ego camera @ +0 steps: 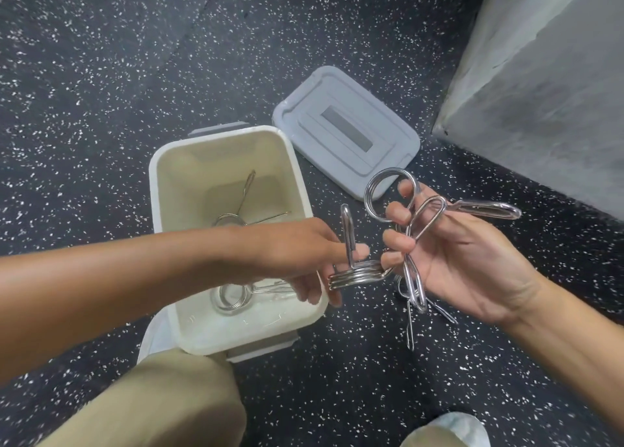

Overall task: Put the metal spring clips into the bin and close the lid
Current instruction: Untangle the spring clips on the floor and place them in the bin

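With both hands clamped on tangled spring clips (410, 244) beside the bin (175, 163), a snagged clip could drop to the floor.

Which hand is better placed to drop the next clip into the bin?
Left. The left hand already holds one spring clip right at the rim of the open bin, while the right hand grips a bundle of clips beside it, over the floor.

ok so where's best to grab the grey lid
Probably the lid by its near short edge, coming from the right hand side. It lies flat on the floor beside the bin, and its raised rim offers a lip for fingers.
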`<action>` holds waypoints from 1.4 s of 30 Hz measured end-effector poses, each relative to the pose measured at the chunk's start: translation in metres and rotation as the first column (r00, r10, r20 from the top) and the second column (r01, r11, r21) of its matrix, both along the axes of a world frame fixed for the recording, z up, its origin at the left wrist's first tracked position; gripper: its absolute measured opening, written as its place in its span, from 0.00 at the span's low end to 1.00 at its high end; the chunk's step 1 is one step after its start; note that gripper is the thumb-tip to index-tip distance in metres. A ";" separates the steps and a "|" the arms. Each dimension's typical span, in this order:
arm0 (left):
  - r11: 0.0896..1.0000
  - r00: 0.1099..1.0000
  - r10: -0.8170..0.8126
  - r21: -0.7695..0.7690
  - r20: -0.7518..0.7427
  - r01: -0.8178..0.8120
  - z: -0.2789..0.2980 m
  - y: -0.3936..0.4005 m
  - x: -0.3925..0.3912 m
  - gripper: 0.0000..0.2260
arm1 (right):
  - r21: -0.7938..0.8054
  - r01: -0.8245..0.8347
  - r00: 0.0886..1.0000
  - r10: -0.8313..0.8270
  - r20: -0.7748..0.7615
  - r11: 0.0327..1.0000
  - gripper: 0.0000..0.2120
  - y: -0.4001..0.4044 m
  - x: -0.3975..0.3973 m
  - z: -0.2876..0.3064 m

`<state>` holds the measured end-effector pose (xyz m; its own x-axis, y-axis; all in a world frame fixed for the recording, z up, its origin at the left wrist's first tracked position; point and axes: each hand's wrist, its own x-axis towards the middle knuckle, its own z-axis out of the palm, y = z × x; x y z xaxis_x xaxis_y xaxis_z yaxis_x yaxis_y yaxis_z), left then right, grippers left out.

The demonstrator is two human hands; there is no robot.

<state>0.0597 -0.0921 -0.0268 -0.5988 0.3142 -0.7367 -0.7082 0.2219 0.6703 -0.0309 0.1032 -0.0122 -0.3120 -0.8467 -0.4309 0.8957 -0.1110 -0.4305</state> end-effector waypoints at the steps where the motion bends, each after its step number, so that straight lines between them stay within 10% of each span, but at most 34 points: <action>1: 0.999 0.999 -0.004 0.045 0.040 0.002 -0.001 0.002 0.000 0.16 | -0.017 -0.002 1.000 0.002 0.020 1.000 0.13 0.001 0.000 0.000; 11: 0.980 0.980 0.042 -0.183 -0.192 -0.078 0.000 0.020 0.010 0.08 | 0.090 -0.062 0.990 0.073 -0.125 0.994 0.10 0.019 -0.009 0.004; 22: 0.818 0.900 -0.312 -0.569 -0.305 0.091 0.013 0.037 0.002 0.13 | 0.016 -0.208 0.967 0.208 -0.145 0.978 0.08 0.033 -0.031 0.013; 34: 0.647 0.836 -0.325 -0.749 -0.441 -0.144 -0.002 -0.014 0.028 0.05 | 0.351 0.162 0.935 -0.030 -0.354 0.922 0.08 0.037 -0.039 -0.002; 42: 0.470 0.851 -0.352 -0.860 -0.390 -0.200 -0.011 -0.063 0.050 0.06 | 0.408 0.115 0.927 0.050 -0.372 0.906 0.11 0.035 -0.030 -0.020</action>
<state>0.1101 -0.1553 -0.0379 -0.9303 -0.2375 -0.2794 -0.3209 0.8961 0.3066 -0.0614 0.1384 -0.0320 -0.5408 -0.6010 -0.5885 0.6636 0.1251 -0.7375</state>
